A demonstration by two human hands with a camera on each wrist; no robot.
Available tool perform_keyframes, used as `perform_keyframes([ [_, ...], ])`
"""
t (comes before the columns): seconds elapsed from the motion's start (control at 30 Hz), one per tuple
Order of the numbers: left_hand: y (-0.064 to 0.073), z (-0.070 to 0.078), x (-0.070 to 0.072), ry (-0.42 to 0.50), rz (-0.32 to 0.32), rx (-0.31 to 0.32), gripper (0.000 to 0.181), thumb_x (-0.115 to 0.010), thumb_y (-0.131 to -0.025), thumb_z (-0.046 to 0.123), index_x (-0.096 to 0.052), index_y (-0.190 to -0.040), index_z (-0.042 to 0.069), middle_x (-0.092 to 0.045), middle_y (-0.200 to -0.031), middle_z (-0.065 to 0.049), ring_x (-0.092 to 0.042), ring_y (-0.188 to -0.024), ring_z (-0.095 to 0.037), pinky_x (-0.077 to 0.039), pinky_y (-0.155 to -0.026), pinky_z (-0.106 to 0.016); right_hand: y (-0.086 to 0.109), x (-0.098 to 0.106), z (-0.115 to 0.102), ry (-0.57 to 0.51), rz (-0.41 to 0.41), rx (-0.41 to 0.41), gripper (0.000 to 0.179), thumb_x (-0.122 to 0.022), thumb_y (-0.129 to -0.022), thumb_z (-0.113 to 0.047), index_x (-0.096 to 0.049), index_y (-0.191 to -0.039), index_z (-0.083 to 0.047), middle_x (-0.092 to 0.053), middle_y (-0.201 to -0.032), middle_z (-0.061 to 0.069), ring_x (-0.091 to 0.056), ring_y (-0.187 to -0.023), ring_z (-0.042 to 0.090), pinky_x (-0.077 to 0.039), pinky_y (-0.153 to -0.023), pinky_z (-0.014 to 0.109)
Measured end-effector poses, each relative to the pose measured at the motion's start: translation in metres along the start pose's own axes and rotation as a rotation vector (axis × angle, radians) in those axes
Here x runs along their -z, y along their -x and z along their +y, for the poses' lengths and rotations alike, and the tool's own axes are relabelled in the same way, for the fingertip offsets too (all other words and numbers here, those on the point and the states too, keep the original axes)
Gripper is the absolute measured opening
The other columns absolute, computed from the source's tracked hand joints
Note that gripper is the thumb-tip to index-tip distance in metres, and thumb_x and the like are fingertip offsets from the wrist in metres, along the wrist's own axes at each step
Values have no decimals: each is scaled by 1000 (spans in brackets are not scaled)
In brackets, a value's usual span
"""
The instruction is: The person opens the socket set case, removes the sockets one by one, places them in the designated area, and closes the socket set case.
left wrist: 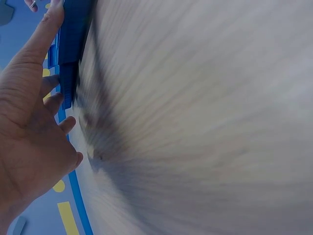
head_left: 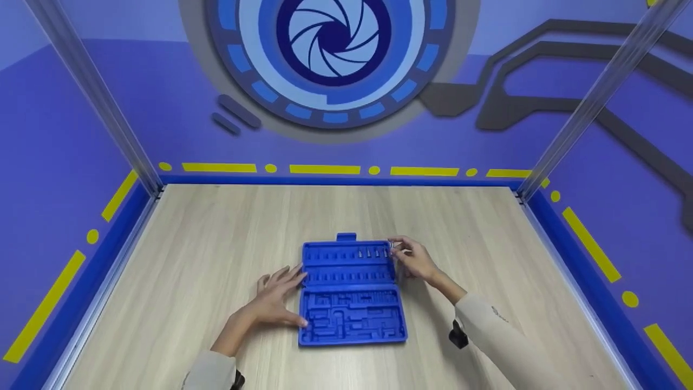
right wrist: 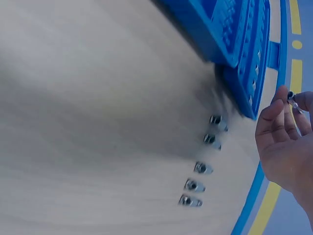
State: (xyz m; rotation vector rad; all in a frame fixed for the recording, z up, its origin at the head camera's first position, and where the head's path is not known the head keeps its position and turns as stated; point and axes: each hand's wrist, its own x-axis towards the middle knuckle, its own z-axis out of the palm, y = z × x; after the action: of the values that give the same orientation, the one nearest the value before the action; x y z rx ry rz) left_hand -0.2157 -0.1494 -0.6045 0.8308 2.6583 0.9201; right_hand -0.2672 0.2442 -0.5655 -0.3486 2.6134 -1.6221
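Note:
A blue plastic socket case (head_left: 352,317) lies unfolded on the wooden table, its moulded slots facing up. My left hand (head_left: 276,300) rests against its left side with spread fingers. The thumb lies at the lower tray's edge and the fingertips are at the upper half. At the case's top right corner, my right hand (head_left: 414,260) pinches a small silver socket (right wrist: 292,99) between thumb and fingers. Several similar sockets (head_left: 369,252) sit in the right part of the top row. In the right wrist view, more loose sockets (right wrist: 194,185) lie in a line on the table.
The case's latch tab (head_left: 346,236) sticks out at its far edge. Wooden tabletop (head_left: 227,227) surrounds the case. Blue printed walls (head_left: 335,151) stand behind and on both sides, with metal posts (head_left: 103,103) at the back corners.

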Motion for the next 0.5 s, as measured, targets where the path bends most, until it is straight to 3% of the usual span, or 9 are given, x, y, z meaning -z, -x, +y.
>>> perform_keyframes([
  [0.23, 0, 1, 1, 20, -1, 1, 121, -94, -63, 50, -35, -158, 6, -22, -169, -19, -17, -152, -55, -7, -111, -83, 8, 16, 10, -61, -68, -60, 39, -53, -101, 1, -52, -139, 10, -64, -106, 36, -67, -68, 25, -53, -57, 29],
  [0.5, 0, 1, 1, 10, 8, 6, 121, -94, -62, 51, -35, -158, 7, -22, -170, -18, -17, -153, -53, -7, -112, -82, 18, 34, 22, -93, -85, -73, 44, -56, -102, -2, -46, -142, 12, -62, -108, 33, -65, -77, 20, -51, -60, 23],
])
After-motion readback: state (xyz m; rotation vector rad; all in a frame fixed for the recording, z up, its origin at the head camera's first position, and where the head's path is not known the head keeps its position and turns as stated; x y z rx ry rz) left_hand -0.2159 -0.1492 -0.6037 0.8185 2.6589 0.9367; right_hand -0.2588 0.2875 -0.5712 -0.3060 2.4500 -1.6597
